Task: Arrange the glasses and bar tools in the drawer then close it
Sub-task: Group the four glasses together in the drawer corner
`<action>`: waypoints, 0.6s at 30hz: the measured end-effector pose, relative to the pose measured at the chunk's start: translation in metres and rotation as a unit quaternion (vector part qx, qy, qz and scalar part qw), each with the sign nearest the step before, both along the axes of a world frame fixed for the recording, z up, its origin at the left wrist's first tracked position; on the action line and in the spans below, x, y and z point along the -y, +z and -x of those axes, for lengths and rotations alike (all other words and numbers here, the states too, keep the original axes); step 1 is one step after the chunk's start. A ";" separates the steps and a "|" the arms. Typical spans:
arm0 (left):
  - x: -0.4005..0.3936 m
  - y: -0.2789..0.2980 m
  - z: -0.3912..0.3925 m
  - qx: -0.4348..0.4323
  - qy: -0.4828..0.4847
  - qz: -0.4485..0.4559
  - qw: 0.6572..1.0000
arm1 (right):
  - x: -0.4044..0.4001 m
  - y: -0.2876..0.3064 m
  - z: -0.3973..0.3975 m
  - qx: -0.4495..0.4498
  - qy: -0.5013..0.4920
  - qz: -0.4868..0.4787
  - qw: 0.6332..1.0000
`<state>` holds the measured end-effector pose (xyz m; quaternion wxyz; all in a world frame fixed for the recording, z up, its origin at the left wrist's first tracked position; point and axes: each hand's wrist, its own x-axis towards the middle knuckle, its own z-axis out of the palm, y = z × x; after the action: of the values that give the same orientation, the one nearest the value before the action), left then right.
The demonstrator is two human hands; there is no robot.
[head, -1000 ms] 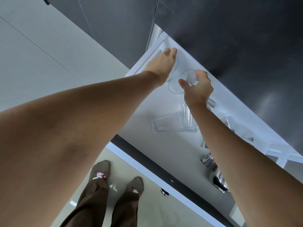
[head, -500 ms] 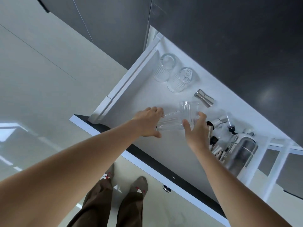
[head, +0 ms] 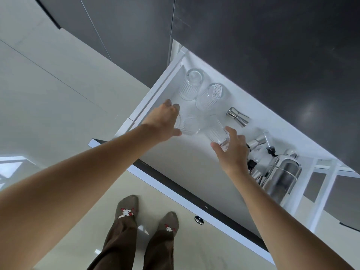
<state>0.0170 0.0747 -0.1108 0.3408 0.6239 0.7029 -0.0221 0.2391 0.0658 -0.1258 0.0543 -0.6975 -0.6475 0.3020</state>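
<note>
The white drawer [head: 187, 164] stands pulled open. Two ribbed clear glasses stand side by side in its far left corner: one [head: 190, 84] by the corner, the other [head: 211, 97] with a label on its base. My left hand [head: 162, 123] grips a third ribbed glass [head: 188, 124] just in front of them. My right hand [head: 232, 151] holds a fourth ribbed glass [head: 216, 132] beside it. A steel jigger [head: 237, 116] lies near the back wall. A steel cocktail shaker [head: 282, 174] and small bar tools [head: 257, 145] sit at the right end, partly hidden by my right wrist.
Dark cabinet fronts [head: 253, 45] rise behind the drawer. The drawer's dark front edge [head: 194, 199] carries a round metal knob [head: 198, 220]. My socked feet [head: 148, 215] stand on the pale glossy floor just below it. White frame bars [head: 323, 188] show at the drawer's right end.
Both hands left the two back glasses, came forward, took up the two glasses in the drawer's middle, and now carry them toward the back left.
</note>
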 end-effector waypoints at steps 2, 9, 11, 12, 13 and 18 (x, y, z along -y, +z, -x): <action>-0.007 0.006 0.003 -0.024 0.001 -0.010 1.000 | -0.006 0.005 0.006 0.005 0.023 -0.008 1.000; -0.030 0.017 0.000 -0.077 -0.006 -0.047 0.996 | -0.027 0.011 0.044 0.042 0.125 -0.046 0.990; -0.035 0.018 -0.002 -0.085 -0.004 -0.053 0.995 | -0.030 0.010 0.053 0.052 0.144 -0.067 0.986; -0.037 0.018 -0.003 -0.092 -0.007 -0.056 0.994 | -0.032 0.010 0.057 0.056 0.151 -0.078 0.984; -0.039 0.018 -0.004 -0.101 -0.013 -0.060 0.993 | -0.033 0.009 0.060 0.060 0.156 -0.086 0.982; -0.046 0.016 -0.007 -0.125 -0.027 -0.082 0.988 | -0.042 0.008 0.073 0.087 0.167 -0.105 0.977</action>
<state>0.0237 0.1205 -0.0952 0.1975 0.6612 0.7220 -0.0512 0.1661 0.1078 -0.1182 0.0194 -0.5936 -0.7852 0.1755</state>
